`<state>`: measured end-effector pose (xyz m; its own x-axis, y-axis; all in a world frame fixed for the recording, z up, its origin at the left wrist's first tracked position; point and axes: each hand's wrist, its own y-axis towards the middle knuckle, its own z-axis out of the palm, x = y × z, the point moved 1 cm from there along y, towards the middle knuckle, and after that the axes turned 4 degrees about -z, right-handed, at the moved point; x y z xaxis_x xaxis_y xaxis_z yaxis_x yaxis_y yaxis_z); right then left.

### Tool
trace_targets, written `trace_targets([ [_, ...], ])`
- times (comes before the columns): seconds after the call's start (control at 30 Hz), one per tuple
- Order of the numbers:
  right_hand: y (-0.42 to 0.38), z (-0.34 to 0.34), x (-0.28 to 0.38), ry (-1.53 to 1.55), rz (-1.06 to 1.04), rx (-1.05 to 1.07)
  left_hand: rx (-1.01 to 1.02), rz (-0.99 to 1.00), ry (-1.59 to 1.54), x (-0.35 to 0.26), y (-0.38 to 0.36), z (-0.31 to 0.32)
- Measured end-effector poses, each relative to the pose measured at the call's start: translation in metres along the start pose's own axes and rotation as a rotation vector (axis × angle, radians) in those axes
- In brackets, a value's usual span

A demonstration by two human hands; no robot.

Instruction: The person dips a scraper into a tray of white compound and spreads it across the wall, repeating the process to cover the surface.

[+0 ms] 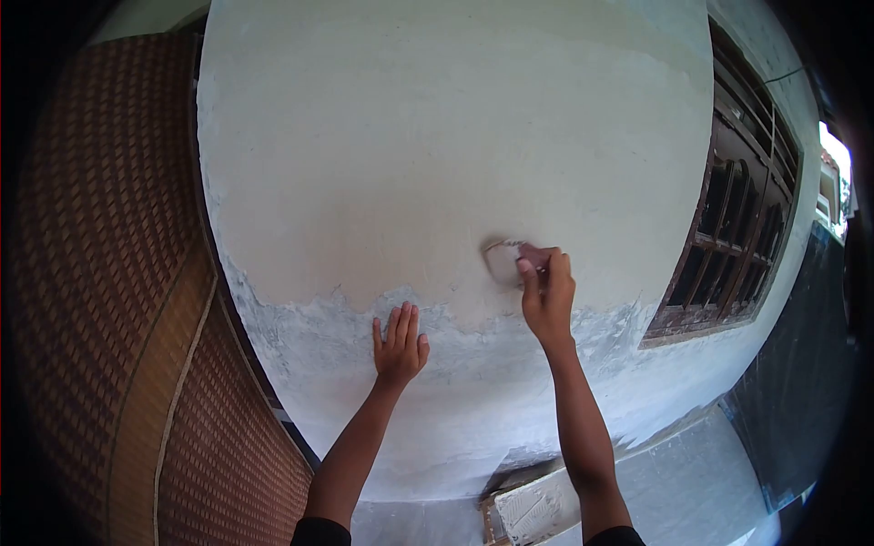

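My left hand (pixel 398 346) lies flat against the wall (pixel 437 164), fingers stretched upward, at the ragged line where a cream coat meets bare grey-white plaster. To its right and higher up, my right hand (pixel 549 296) is closed round the reddish-brown grip of a putty knife (pixel 506 263). The knife's wide, pale blade points left and rests against or very close to the cream coat, with white paste along its upper edge. Part of the grip is hidden by my fingers.
Below, a shallow box (pixel 537 508) holds white paste, partly behind my right forearm. A brown woven panel (pixel 100 227) stands at the left. On the right are a barred wooden window (pixel 728 209) and a dark sheet (pixel 792 364). Grey floor (pixel 683 473) shows below.
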<state>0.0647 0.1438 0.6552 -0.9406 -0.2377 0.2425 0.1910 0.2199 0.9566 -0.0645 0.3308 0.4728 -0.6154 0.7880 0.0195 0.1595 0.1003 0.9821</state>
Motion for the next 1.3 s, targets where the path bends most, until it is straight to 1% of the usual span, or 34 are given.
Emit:
trace_targets([
  [0.03, -0.004, 0.002, 0.011, 0.088, 0.077, 0.074, -0.002, 0.003, -0.002, 0.000, 0.001, 0.000],
  [0.1, -0.016, 0.018, 0.017, -0.038, -0.346, 0.260, -0.005, 0.000, -0.005, 0.001, 0.002, 0.000],
  [0.13, -0.027, 0.027, 0.016, -0.110, -0.296, 0.371, -0.008, -0.001, -0.008, 0.000, 0.002, 0.000],
  [0.17, -0.025, 0.028, 0.012, -0.111, -0.296, 0.373, -0.007, -0.003, -0.010, -0.001, 0.001, 0.000],
  [0.23, -0.011, 0.027, 0.004, -0.150, -0.265, 0.270, -0.001, -0.003, -0.007, -0.001, 0.001, -0.001],
  [0.27, -0.002, 0.022, -0.001, -0.102, -0.215, 0.186, -0.008, -0.006, -0.003, 0.001, 0.002, 0.000],
  [0.3, 0.006, 0.013, 0.007, -0.100, -0.131, 0.118, -0.013, 0.022, 0.002, 0.001, 0.001, 0.001],
  [0.37, 0.012, 0.006, 0.017, -0.028, -0.028, 0.033, -0.016, 0.046, 0.007, 0.001, 0.001, 0.002],
  [0.43, 0.001, 0.018, 0.025, 0.048, -0.134, 0.135, -0.020, 0.049, 0.001, 0.001, 0.001, 0.001],
  [0.47, -0.010, 0.029, 0.021, 0.008, -0.229, 0.220, -0.016, 0.050, 0.000, 0.001, 0.000, 0.000],
  [0.5, -0.018, 0.037, 0.024, 0.000, -0.288, 0.251, -0.005, 0.043, -0.006, 0.001, 0.000, 0.000],
  [0.57, -0.027, 0.045, 0.018, -0.130, -0.338, 0.261, 0.003, 0.042, -0.013, 0.001, 0.001, 0.000],
  [0.63, -0.021, 0.038, 0.001, 0.003, -0.105, 0.147, -0.012, 0.046, -0.006, 0.001, 0.001, 0.001],
  [0.7, -0.014, 0.026, -0.001, 0.026, 0.113, -0.050, -0.014, 0.048, 0.002, 0.002, 0.002, 0.001],
  [0.77, -0.019, 0.024, 0.002, 0.157, 0.202, -0.166, -0.008, 0.047, 0.005, 0.001, 0.000, 0.001],
  [0.83, -0.035, 0.043, 0.011, 0.265, 0.243, -0.070, -0.022, 0.049, 0.001, 0.001, 0.000, 0.001],
  [0.9, -0.050, 0.063, 0.017, 0.186, 0.038, 0.013, -0.011, 0.047, -0.009, 0.002, -0.001, 0.000],
  [0.97, -0.054, 0.062, 0.002, -0.064, 0.012, 0.005, -0.003, 0.047, -0.018, 0.002, -0.001, 0.000],
  [1.03, -0.054, 0.050, -0.023, 0.021, 0.200, -0.155, -0.003, 0.041, -0.007, 0.002, -0.001, 0.001],
  [1.07, -0.051, 0.041, -0.022, 0.064, 0.249, -0.243, -0.007, 0.040, -0.004, 0.003, -0.001, 0.001],
  [1.1, -0.049, 0.035, -0.011, 0.205, 0.318, -0.310, -0.012, 0.041, 0.002, 0.002, -0.001, 0.001],
  [1.17, -0.056, 0.038, -0.009, 0.357, 0.379, -0.265, -0.013, 0.045, 0.006, 0.001, 0.000, 0.001],
  [1.23, -0.068, 0.062, -0.008, 0.301, 0.291, -0.157, -0.012, 0.043, 0.004, 0.002, 0.000, 0.000],
  [1.27, -0.067, 0.068, 0.003, 0.190, 0.180, -0.083, -0.006, 0.050, 0.000, 0.002, -0.001, 0.000],
  [1.3, -0.069, 0.073, 0.005, 0.077, 0.149, -0.032, -0.001, 0.046, -0.006, 0.002, -0.001, 0.000],
])
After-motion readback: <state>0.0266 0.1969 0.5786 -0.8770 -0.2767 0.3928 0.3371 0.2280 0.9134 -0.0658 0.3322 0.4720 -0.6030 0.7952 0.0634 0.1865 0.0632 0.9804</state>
